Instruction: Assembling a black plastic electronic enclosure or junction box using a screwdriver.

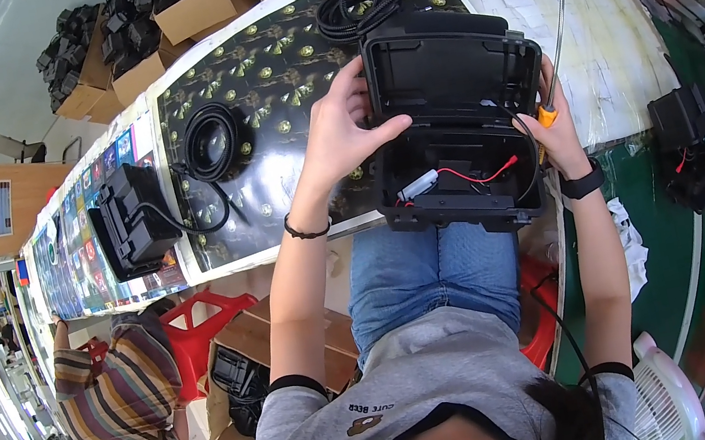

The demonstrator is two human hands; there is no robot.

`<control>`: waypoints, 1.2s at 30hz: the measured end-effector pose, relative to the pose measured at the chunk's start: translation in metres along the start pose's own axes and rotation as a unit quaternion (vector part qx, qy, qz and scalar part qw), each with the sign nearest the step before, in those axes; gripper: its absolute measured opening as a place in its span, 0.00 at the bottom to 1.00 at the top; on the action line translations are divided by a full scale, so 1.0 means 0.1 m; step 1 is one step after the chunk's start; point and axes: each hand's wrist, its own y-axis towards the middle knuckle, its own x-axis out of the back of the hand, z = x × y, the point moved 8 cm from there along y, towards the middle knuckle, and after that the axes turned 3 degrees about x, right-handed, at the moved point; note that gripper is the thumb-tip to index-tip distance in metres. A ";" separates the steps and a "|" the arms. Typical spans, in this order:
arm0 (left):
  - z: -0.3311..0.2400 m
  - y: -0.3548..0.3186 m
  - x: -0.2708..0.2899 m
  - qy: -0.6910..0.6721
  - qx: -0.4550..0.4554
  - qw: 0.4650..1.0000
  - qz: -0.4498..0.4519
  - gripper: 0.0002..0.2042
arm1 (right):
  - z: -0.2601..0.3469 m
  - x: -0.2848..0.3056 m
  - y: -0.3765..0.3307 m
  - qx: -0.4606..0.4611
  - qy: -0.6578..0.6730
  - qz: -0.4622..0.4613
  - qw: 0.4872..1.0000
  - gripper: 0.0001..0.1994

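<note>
Black hinged case (457, 118) gapes open, red wire (479, 180) inside; hands (342, 132) grip its sides, the right (563, 143) also a screwdriver (547, 117)

From where I stand, both arms stretch forward, well apart. The left forearm (293, 292) slants inward toward the wrist; the right forearm (602, 270) runs nearly straight ahead. The left hand (345, 132) is clasped in a grip, thumb stretched out toward the right hand (562, 143), fingertips hidden. The right hand curls in a hold of its own, its thumb bent inward, its fingers partly hidden.
</note>
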 end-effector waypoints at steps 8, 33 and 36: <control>0.03 0.03 -0.01 0.013 0.045 0.999 0.015 0.40 | -0.06 0.05 -0.02 -0.017 -0.005 -0.011 1.000 0.47; -0.21 0.07 -0.11 0.130 -0.081 0.988 -0.002 0.57 | 0.02 0.01 -0.02 -0.007 0.012 0.007 1.000 0.48; -0.22 0.06 -0.11 0.150 -0.047 0.988 0.007 0.60 | 0.02 0.00 -0.02 -0.004 0.014 0.008 1.000 0.48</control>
